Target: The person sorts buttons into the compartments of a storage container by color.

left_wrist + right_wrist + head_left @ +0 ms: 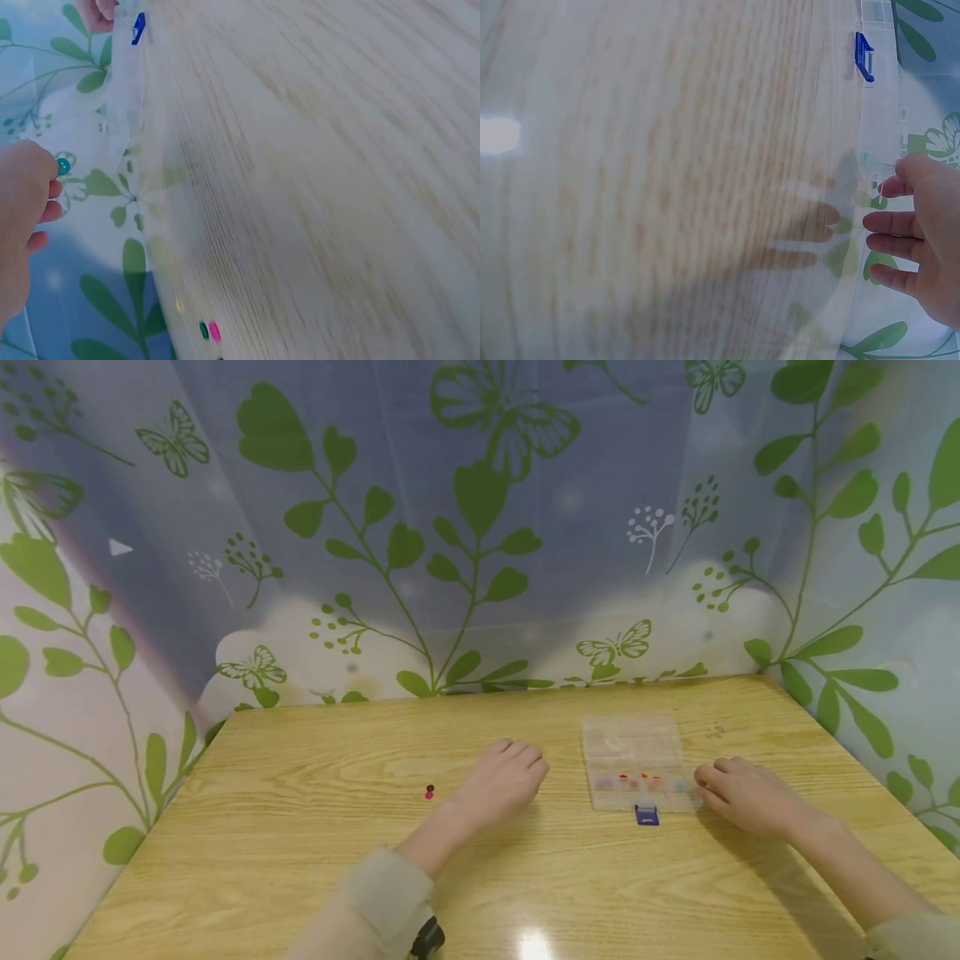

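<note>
"While both hands hang low over the table (300,877), what does the left hand (498,785) have?"

"A small teal piece (64,166), pinched between thumb and forefinger and jutting out at their tips. The other fingers are bent beneath it."

"And the right hand (750,797)?"

"Its last three fingers are extended and slightly spread. Thumb and forefinger meet the side of the clear box (632,742); I cannot tell whether they pinch it."

"So where's the box from the fingers?"

"Right beside the right fingertips, on their left; to the right of the left fingers and apart from them. Its blue latch (647,816) sits left of the right fingertips, a little nearer the person. Small coloured pieces (651,783) lie inside, between the two hands."

"Anything else?"

"A pink piece (215,331) and a dark green piece (204,330), side by side, left of the left fingers."
</note>
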### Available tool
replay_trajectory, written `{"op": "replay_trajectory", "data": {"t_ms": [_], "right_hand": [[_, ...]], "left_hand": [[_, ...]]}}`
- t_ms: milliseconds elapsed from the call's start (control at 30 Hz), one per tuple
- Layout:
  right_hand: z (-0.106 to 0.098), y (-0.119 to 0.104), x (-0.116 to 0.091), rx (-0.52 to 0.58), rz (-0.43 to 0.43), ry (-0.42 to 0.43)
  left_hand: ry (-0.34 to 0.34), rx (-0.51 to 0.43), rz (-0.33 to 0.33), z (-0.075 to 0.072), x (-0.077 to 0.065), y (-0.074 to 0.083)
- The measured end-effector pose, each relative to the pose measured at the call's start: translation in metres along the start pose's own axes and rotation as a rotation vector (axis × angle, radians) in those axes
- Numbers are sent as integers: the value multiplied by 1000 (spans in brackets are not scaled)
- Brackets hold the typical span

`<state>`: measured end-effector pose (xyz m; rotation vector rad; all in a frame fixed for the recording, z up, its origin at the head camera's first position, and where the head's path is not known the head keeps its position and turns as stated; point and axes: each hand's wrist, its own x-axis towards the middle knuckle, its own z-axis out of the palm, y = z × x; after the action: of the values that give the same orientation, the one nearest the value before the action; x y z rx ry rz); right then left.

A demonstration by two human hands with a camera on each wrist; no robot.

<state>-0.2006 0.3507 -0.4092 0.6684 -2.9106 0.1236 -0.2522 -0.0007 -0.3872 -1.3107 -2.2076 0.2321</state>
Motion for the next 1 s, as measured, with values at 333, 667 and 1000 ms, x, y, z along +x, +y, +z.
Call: {"op": "replay_trajectory", "data": {"t_ms": [333, 667, 1000], "right_hand": [[1, 1, 1, -6, -2, 10], [4, 3, 1, -2, -12, 19], [3, 2, 0, -1, -1, 13]], "left_hand": [[-11, 11, -20, 0, 26, 12], [22, 4, -13, 5, 47, 28], [14, -9, -27, 11, 66, 38]]}}
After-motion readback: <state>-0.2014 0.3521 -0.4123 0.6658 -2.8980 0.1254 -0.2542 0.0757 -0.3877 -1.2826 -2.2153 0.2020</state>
